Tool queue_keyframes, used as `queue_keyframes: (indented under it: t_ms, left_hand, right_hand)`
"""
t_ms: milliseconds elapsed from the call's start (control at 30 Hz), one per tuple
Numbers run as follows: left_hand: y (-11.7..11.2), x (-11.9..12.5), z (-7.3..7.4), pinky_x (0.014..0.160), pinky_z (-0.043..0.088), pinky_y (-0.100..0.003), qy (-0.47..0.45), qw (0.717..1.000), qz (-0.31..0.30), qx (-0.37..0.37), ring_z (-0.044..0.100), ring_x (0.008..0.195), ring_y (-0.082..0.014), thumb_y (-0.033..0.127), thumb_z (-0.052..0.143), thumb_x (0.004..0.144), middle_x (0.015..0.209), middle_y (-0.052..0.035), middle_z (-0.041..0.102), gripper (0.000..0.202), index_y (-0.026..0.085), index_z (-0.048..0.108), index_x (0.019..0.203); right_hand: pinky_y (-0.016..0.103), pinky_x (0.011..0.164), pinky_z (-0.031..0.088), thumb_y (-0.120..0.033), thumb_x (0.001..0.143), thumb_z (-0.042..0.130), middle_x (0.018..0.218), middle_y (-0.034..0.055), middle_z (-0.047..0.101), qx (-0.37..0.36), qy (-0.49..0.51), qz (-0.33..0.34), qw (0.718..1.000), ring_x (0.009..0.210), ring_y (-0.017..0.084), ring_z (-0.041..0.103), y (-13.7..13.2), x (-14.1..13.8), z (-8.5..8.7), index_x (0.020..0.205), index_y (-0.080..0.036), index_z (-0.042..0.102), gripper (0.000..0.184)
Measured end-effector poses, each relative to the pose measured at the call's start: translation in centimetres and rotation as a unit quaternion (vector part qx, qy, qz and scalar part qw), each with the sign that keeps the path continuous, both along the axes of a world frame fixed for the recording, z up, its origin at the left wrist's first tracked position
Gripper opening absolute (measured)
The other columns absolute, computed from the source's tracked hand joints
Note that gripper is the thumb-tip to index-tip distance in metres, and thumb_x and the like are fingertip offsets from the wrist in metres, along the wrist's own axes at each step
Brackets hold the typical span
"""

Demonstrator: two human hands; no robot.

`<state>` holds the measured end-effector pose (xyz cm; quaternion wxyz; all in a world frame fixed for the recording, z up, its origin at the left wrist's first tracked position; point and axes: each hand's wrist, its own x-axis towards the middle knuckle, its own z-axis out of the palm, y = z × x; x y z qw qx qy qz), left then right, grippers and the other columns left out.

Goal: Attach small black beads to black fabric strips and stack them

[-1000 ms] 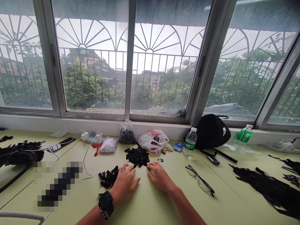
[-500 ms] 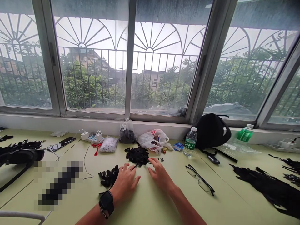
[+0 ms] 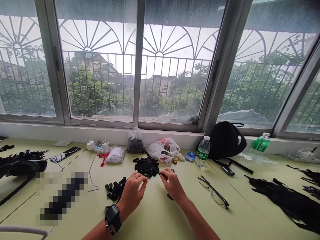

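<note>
A heap of short black fabric strips (image 3: 147,166) lies just beyond my hands. At its right edge, my right hand (image 3: 172,185) pinches a small black fabric strip (image 3: 161,174) between thumb and fingers. A small dark piece (image 3: 170,197) shows beside the right hand's lower edge, partly hidden. My left hand (image 3: 132,188), with a watch (image 3: 113,214) on its wrist, has thumb and forefinger pressed together in front of the heap. What they pinch is too small to tell. More black strips (image 3: 116,189) are spread left of that hand, partly covered by it.
Behind the heap stand a clear bag of dark pieces (image 3: 135,143), a white plastic bag (image 3: 163,150) and a water bottle (image 3: 203,151). Eyeglasses (image 3: 213,191) lie to the right, near a black cap-like bag (image 3: 226,140). A white cable (image 3: 91,173) runs at left.
My left hand's spread fingers have closed into a pinch. My right hand's fingers have closed on a strip at the heap's edge. A small dark piece now shows beside the right hand.
</note>
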<state>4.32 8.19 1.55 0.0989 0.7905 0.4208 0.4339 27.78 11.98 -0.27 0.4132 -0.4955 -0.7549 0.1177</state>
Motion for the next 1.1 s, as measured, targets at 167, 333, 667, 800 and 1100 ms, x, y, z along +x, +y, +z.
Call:
queue_keyframes:
  t_ms: [167,333,667,800,1100]
  left_hand:
    - [0.0,0.2,-0.3,0.089,0.054,-0.037,-0.076,0.996,-0.044,-0.023,0.068,0.097,-0.0227,0.026,0.054,0.100,0.102,-0.0066,0.076,0.025,0.026,0.078,0.102]
    - [-0.3,0.7,-0.2,0.085,0.055,-0.034,-0.101,0.990,-0.084,-0.048,0.070,0.090,-0.0206,0.026,0.058,0.099,0.097,-0.0050,0.078,0.024,0.028,0.080,0.107]
    - [-0.3,0.8,0.0,0.071,0.053,-0.028,-0.144,0.978,-0.095,-0.120,0.070,0.078,-0.0179,0.031,0.061,0.094,0.089,-0.0034,0.080,0.020,0.023,0.079,0.099]
    - [-0.1,0.7,0.1,0.067,0.050,-0.026,-0.162,0.978,-0.063,-0.118,0.068,0.075,-0.0172,0.031,0.065,0.091,0.085,-0.0028,0.079,0.017,0.021,0.078,0.095]
    - [0.0,0.5,-0.2,0.061,0.045,-0.024,-0.158,0.975,-0.056,-0.147,0.061,0.065,-0.0142,0.046,0.071,0.088,0.075,-0.0025,0.074,0.030,0.018,0.075,0.077]
  right_hand:
    - [0.046,0.099,0.048,-0.034,0.096,0.054,0.115,0.0122,0.065,0.033,-0.016,-0.017,0.999,0.108,0.030,0.061,0.0,0.0,0.3,0.122,-0.022,0.068,0.032]
    - [0.045,0.097,0.051,-0.049,0.101,0.047,0.121,0.0131,0.067,0.018,0.071,0.006,0.997,0.116,0.031,0.059,-1.0,-0.9,1.7,0.117,-0.023,0.070,0.038]
    - [0.031,0.074,0.052,-0.059,0.096,0.057,0.087,0.0037,0.069,-0.167,0.190,0.190,0.949,0.078,0.019,0.064,-2.9,-3.8,1.6,0.098,-0.020,0.071,0.041]
    - [0.030,0.070,0.050,-0.057,0.092,0.064,0.084,0.0024,0.067,-0.160,0.217,0.158,0.950,0.072,0.017,0.061,-2.6,-3.7,1.5,0.096,-0.020,0.071,0.038]
    - [0.030,0.067,0.049,-0.054,0.082,0.076,0.080,0.0016,0.065,-0.181,0.275,0.172,0.928,0.072,0.017,0.058,-3.0,-3.3,2.6,0.099,-0.020,0.072,0.038]
